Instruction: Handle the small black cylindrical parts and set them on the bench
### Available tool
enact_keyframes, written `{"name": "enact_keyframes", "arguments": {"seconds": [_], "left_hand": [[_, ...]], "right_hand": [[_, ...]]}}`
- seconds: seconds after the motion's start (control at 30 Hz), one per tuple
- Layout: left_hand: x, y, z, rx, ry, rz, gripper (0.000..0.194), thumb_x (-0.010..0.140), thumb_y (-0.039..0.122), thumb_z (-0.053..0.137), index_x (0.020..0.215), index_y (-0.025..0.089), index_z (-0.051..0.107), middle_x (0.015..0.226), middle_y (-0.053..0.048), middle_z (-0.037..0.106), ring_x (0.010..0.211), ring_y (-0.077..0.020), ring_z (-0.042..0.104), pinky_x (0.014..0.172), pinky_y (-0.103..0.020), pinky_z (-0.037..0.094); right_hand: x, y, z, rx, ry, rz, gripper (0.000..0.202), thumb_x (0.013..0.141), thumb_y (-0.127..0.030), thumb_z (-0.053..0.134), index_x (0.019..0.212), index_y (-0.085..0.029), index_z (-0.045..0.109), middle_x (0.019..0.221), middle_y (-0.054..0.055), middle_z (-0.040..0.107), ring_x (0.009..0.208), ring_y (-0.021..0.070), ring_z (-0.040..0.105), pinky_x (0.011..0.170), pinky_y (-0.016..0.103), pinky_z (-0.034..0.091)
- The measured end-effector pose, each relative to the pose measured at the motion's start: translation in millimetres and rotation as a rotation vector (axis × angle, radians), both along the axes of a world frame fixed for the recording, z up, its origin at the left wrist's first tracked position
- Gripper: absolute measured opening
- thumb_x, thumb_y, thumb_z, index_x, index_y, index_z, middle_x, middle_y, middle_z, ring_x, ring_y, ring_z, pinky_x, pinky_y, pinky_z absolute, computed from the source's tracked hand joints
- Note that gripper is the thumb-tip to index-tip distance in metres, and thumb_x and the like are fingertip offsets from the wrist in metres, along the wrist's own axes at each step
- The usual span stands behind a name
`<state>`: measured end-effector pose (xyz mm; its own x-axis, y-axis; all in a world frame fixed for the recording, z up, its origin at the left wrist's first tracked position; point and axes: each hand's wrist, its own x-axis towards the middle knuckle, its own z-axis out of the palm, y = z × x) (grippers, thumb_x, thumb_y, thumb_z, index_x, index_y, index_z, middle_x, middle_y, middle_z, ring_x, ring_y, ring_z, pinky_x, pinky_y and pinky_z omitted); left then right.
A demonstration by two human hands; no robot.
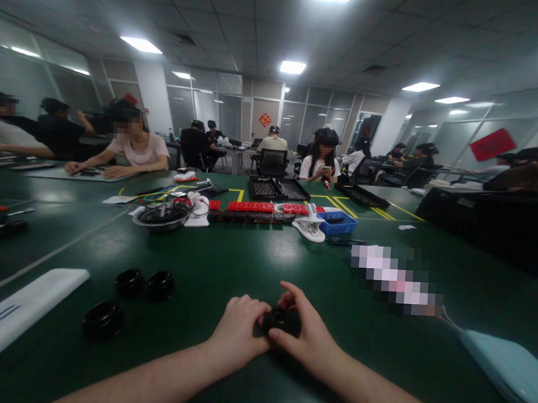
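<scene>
A glossy black ring-shaped part (281, 320) with a hole in its middle is held between my two hands, low over the green table. My left hand (239, 326) grips its left side, fingers curled and thumb against it. Around the right side goes my right hand (310, 330), thumb at the near edge and index finger raised beyond it. Part of the ring is hidden by my fingers. To the left lie three similar black rings: a far one (129, 283), another beside it (160, 285), and a nearer one (103, 321).
A long white box (24, 315) lies at the left edge. Across the table stand a metal bowl (159, 224), white clips (310, 225), red blocks (250, 207) and a blue tray (346, 228). At right are a light-blue pouch (504, 364) and a black case (484, 228). Other people sit beyond.
</scene>
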<state>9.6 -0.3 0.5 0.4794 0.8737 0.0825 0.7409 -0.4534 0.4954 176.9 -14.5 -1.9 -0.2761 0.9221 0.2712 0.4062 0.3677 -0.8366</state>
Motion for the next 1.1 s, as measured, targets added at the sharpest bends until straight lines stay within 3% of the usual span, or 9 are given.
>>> {"name": "enact_keyframes", "arguments": {"seconds": [0.13,0.3,0.43,0.57,0.77,0.97,1.1], "left_hand": [[0.5,-0.7,0.0,0.001,-0.012,0.003,0.015,0.068,0.031,0.063,0.077,0.02,0.057,0.074,0.002,0.056,0.074,-0.0192,0.047,0.067,-0.028,0.031],[1.0,-0.9,1.0,0.004,-0.018,0.006,0.015,0.068,0.03,0.064,0.074,0.019,0.056,0.073,0.002,0.056,0.073,-0.0184,0.047,0.066,-0.028,0.031],[0.5,-0.1,1.1,0.0,-0.009,0.011,0.015,0.068,0.031,0.063,0.075,0.02,0.056,0.074,0.003,0.055,0.075,-0.0183,0.047,0.068,-0.028,0.031],[0.3,0.0,2.4,-0.017,0.01,0.005,0.016,0.069,0.033,0.063,0.078,0.021,0.057,0.075,0.003,0.055,0.076,-0.0185,0.047,0.069,-0.029,0.032],[1.2,-0.8,2.9,-0.009,0.021,0.005,0.017,0.07,0.034,0.063,0.078,0.021,0.057,0.075,0.002,0.056,0.075,-0.0185,0.048,0.069,-0.028,0.032],[0.8,-0.3,2.2,-0.011,0.003,0.005,0.019,0.07,0.037,0.064,0.076,0.02,0.056,0.075,0.003,0.056,0.075,-0.0183,0.048,0.069,-0.028,0.032],[0.8,-0.1,2.9,-0.011,0.027,0.013,0.015,0.068,0.03,0.063,0.077,0.02,0.056,0.075,0.002,0.056,0.076,-0.0188,0.048,0.069,-0.029,0.032]], "right_hand": [[-0.3,0.7,1.7,0.043,0.015,0.005,0.056,0.065,-0.008,0.057,0.116,-0.022,0.039,0.094,0.003,0.056,0.089,0.0192,0.055,0.084,0.037,0.042],[2.0,-2.1,4.6,0.007,0.017,0.142,0.069,0.064,-0.002,0.051,0.127,-0.022,0.029,0.108,0.006,0.055,0.102,0.0203,0.052,0.093,0.041,0.036],[2.8,-1.7,2.0,-0.017,-0.006,0.089,0.071,0.065,-0.007,0.057,0.128,-0.02,0.028,0.113,0.008,0.05,0.106,0.0226,0.049,0.094,0.043,0.035],[0.4,0.9,-2.9,0.033,0.04,0.021,0.067,0.065,-0.012,0.062,0.124,-0.021,0.032,0.102,0.005,0.051,0.094,0.0205,0.053,0.087,0.039,0.041],[-1.4,2.7,-3.9,0.073,0.069,-0.005,0.056,0.065,-0.008,0.058,0.115,-0.024,0.038,0.091,0.001,0.055,0.086,0.018,0.057,0.082,0.036,0.044],[2.6,-2.3,2.6,0.027,0.097,0.118,0.063,0.07,-0.008,0.051,0.127,-0.023,0.028,0.11,0.008,0.055,0.104,0.0215,0.053,0.093,0.044,0.037],[-0.4,-1.7,1.5,-0.032,0.043,0.079,0.072,0.066,-0.012,0.06,0.129,-0.02,0.026,0.112,0.009,0.051,0.105,0.0231,0.05,0.094,0.045,0.035]]}}
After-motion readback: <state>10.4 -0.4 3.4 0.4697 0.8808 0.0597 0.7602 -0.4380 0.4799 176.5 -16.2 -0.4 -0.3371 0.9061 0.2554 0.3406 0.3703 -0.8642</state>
